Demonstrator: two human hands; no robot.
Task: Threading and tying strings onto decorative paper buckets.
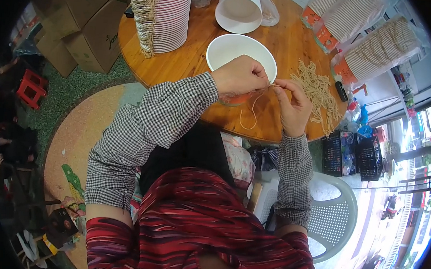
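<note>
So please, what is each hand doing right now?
Left hand: closed, gripping the white paper bowl and one string end.
Right hand: fingers pinched on the string.

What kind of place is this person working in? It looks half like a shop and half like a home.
Probably a small street-side workshop for hand assembly. A round wooden table holds tall stacks of paper cups and a pile of short strings, cardboard boxes sit on the floor, and a street shows at the right.
</note>
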